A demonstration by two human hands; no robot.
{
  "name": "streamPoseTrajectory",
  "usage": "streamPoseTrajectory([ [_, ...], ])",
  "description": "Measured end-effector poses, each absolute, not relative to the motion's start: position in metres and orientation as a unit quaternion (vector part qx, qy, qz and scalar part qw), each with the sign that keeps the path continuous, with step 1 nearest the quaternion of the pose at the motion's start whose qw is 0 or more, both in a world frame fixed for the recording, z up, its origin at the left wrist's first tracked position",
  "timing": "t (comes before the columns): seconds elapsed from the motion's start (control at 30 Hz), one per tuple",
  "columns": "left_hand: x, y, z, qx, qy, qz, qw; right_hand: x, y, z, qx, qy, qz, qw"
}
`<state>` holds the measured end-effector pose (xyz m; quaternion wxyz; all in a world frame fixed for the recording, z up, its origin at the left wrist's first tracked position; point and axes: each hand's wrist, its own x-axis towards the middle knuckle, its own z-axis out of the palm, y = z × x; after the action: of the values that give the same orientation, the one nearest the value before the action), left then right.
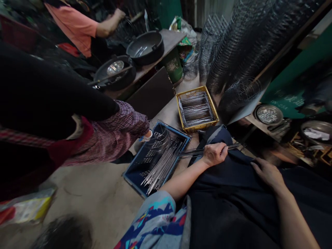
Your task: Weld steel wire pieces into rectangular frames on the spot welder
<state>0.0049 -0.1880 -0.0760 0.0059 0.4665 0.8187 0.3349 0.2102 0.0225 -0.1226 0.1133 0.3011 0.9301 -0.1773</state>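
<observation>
My left hand (pixel 214 154) is closed around a thin bundle of metal rods (pixel 193 152), held crosswise above my lap. One end of the bundle reaches over the edge of a blue plastic crate (pixel 131 175). Inside that crate lie many more straight rods (pixel 164 165) and a round wire piece (pixel 158 138). My right hand (pixel 268 174) rests on the dark apron (pixel 233 200) over my legs, its fingers stretched out and holding nothing visible.
Beyond the blue crate is a yellow crate (pixel 201 130) of rectangular wire frames. Tall stacks of wire baskets (pixel 233 48) lean at the right. A co-worker's checked sleeve (pixel 109 135) is close on the left. Black pans (pixel 146 48) sit on a bench; a bowl of small metal parts (pixel 268 114) is far right.
</observation>
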Motion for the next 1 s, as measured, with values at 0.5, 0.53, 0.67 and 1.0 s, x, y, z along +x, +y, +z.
streamPoseTrajectory([
  [0.5,0.0051,-0.1889,-0.0765,0.471,0.820,0.326,0.002,0.2100,0.0211,-0.1224,0.287,0.937,-0.171,0.105],
  [0.53,0.0050,-0.1890,-0.0761,0.471,0.820,0.326,0.001,0.2099,0.0206,-0.1219,0.285,0.937,-0.172,0.102],
  [0.67,0.0051,-0.1894,-0.0747,0.469,0.820,0.328,0.001,0.2095,0.0190,-0.1201,0.290,0.935,-0.174,0.107],
  [1.0,0.0052,-0.1895,-0.0752,0.469,0.821,0.326,0.001,0.2105,0.0212,-0.1237,0.298,0.932,-0.176,0.111],
])
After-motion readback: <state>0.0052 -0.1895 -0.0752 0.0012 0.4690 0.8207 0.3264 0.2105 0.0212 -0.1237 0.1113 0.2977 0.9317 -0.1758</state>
